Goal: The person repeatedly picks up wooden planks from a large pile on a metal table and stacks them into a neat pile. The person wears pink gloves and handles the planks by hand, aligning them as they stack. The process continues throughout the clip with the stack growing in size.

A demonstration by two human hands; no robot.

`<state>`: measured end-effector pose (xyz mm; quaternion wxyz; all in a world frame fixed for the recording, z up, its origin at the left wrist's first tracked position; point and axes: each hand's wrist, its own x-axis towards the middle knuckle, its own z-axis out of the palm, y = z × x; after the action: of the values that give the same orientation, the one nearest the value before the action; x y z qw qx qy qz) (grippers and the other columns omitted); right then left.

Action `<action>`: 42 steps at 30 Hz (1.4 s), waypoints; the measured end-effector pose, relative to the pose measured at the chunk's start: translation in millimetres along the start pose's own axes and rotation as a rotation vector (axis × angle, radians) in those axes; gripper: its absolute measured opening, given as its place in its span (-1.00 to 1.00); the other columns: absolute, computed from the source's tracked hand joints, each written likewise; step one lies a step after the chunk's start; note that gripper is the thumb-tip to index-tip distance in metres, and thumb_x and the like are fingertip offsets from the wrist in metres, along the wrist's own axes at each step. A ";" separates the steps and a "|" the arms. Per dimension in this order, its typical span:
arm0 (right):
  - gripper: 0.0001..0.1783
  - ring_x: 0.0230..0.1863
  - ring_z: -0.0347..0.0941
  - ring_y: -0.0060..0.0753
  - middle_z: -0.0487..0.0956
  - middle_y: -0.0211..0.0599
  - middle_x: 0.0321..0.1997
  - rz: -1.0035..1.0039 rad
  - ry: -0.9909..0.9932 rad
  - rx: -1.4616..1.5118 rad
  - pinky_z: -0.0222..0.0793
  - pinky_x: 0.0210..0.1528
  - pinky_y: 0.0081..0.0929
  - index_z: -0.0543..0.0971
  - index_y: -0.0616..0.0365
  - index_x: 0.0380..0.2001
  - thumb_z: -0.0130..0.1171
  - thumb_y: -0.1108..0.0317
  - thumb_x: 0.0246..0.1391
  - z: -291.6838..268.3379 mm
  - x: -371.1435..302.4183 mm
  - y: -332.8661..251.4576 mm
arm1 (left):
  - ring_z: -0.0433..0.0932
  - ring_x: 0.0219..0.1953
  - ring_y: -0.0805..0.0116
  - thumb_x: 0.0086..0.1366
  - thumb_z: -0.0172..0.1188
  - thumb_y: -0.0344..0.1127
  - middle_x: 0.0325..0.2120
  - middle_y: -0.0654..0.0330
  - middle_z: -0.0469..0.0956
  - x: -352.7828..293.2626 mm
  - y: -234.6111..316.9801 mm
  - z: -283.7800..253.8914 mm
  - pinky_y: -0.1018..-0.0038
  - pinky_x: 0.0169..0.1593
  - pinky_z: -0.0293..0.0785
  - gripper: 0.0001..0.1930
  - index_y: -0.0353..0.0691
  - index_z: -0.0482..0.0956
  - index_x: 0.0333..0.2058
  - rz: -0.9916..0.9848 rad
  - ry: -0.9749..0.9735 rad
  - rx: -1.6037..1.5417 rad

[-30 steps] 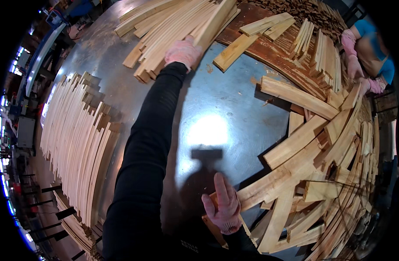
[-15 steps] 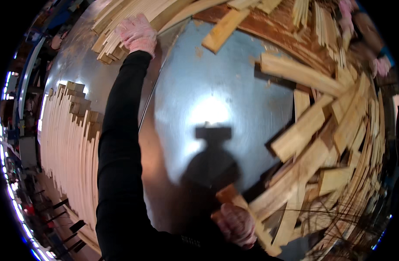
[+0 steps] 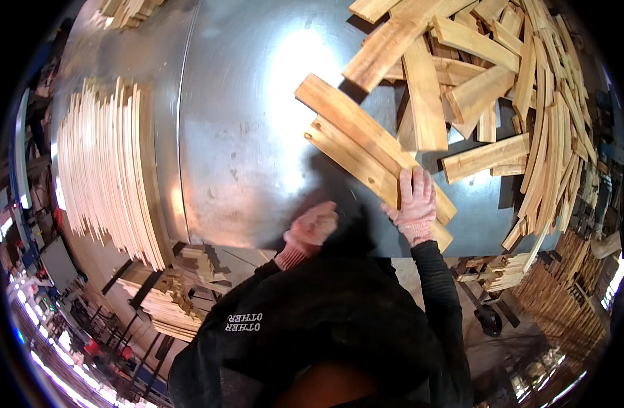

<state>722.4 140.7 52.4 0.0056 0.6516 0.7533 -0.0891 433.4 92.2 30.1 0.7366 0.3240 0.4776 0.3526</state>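
Gloved right hand resting on wooden boards

The left hand is near the edge of the metal worktop; aligned strips lie at left, a jumbled pile at upper right.

2 lines of white lettering on the black top

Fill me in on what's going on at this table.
A person in pinkish gloves is handling wooden planks at the near side of a metal-topped table. The right hand lies over the planks, which sit at a slant, fingers stretched forward. The left hand is by the table's near edge, apart from those planks, with its fingers partly hidden. To the left, thin wooden strips stand lined up side by side; to the right is a jumbled pile of boards.
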 end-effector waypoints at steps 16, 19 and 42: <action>-0.23 0.13 0.44 -0.05 0.56 -0.10 0.04 -0.105 0.319 -0.131 0.38 0.12 -0.08 0.40 0.09 0.24 0.30 0.04 -0.04 19.6 -9.7 76.8 | 0.60 -0.07 0.10 0.40 0.18 -0.29 -0.08 0.03 0.53 -1.2 -95.0 134.8 0.19 0.00 0.63 -0.62 -0.39 0.36 0.07 -0.208 0.402 -0.546; -0.28 -0.02 0.49 -0.06 0.59 -0.14 -0.14 -0.200 -0.027 -0.040 0.43 0.01 -0.13 0.42 0.08 0.19 0.23 0.06 -0.07 -8.9 -20.2 61.7 | 0.57 0.00 0.04 0.41 0.17 -0.13 -0.01 0.02 0.51 7.2 -90.2 159.5 0.12 0.04 0.60 -0.51 -0.33 0.33 0.16 -0.125 0.432 -0.703; 0.01 0.17 0.46 -0.03 0.49 0.01 0.13 -0.713 -0.280 0.355 0.40 0.14 -0.15 0.28 0.27 0.27 0.17 -0.36 0.01 -108.4 -9.8 -85.5 | 0.49 0.15 0.14 0.40 0.16 -0.01 0.14 0.09 0.46 19.4 -152.8 142.6 0.17 0.19 0.49 -0.48 -0.17 0.36 0.20 0.069 0.226 -0.848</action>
<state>651.6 134.8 171.2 -0.0356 0.3228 0.8965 -0.3014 604.1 5.5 -55.8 0.7354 -0.0319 0.3572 0.5750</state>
